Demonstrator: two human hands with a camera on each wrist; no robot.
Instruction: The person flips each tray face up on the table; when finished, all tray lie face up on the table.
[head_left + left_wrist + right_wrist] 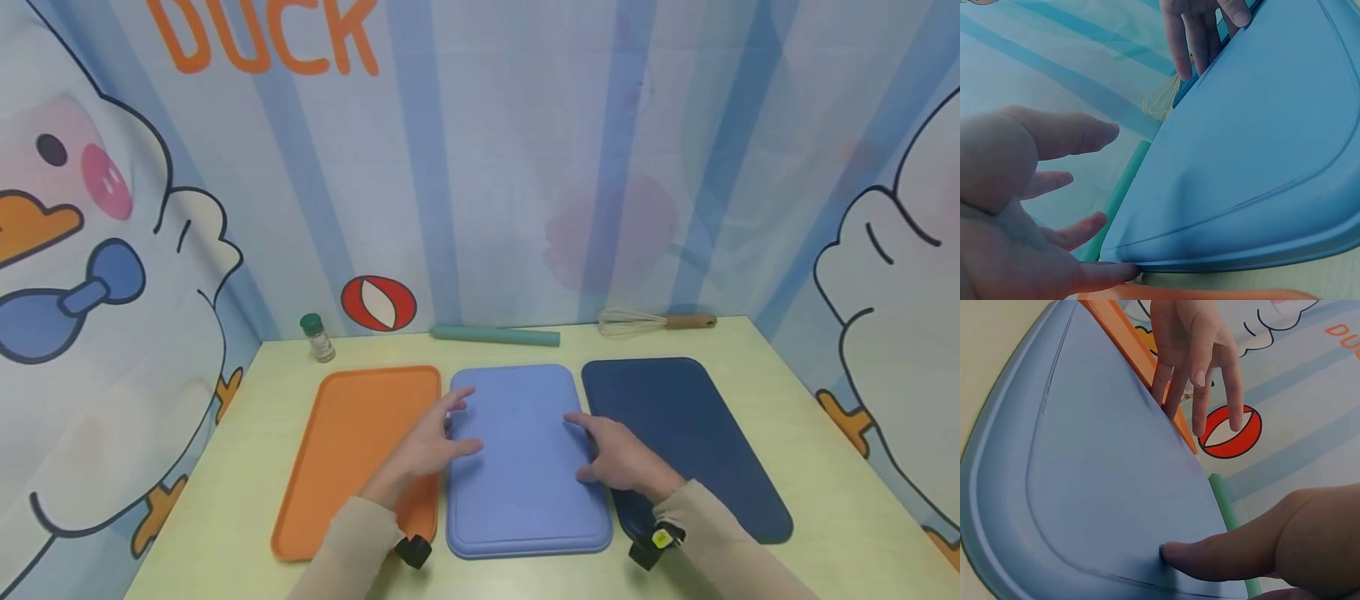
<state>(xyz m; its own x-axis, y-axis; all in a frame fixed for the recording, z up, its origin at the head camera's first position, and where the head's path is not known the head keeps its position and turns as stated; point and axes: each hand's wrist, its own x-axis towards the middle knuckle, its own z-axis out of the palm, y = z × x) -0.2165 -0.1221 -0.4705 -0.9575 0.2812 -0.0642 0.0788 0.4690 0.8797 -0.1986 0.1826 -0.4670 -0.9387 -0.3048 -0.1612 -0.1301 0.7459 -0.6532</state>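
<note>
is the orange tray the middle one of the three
No, the light blue tray lies in the middle, with the orange tray on its left and the dark blue tray on its right.

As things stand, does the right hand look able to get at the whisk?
Probably yes: nothing upright stands between the right hand and the whisk; only part of the flat navy tray lies along the way.

The middle tray [525, 467] is periwinkle; the backdrop [517, 167] has blue stripes.
</note>
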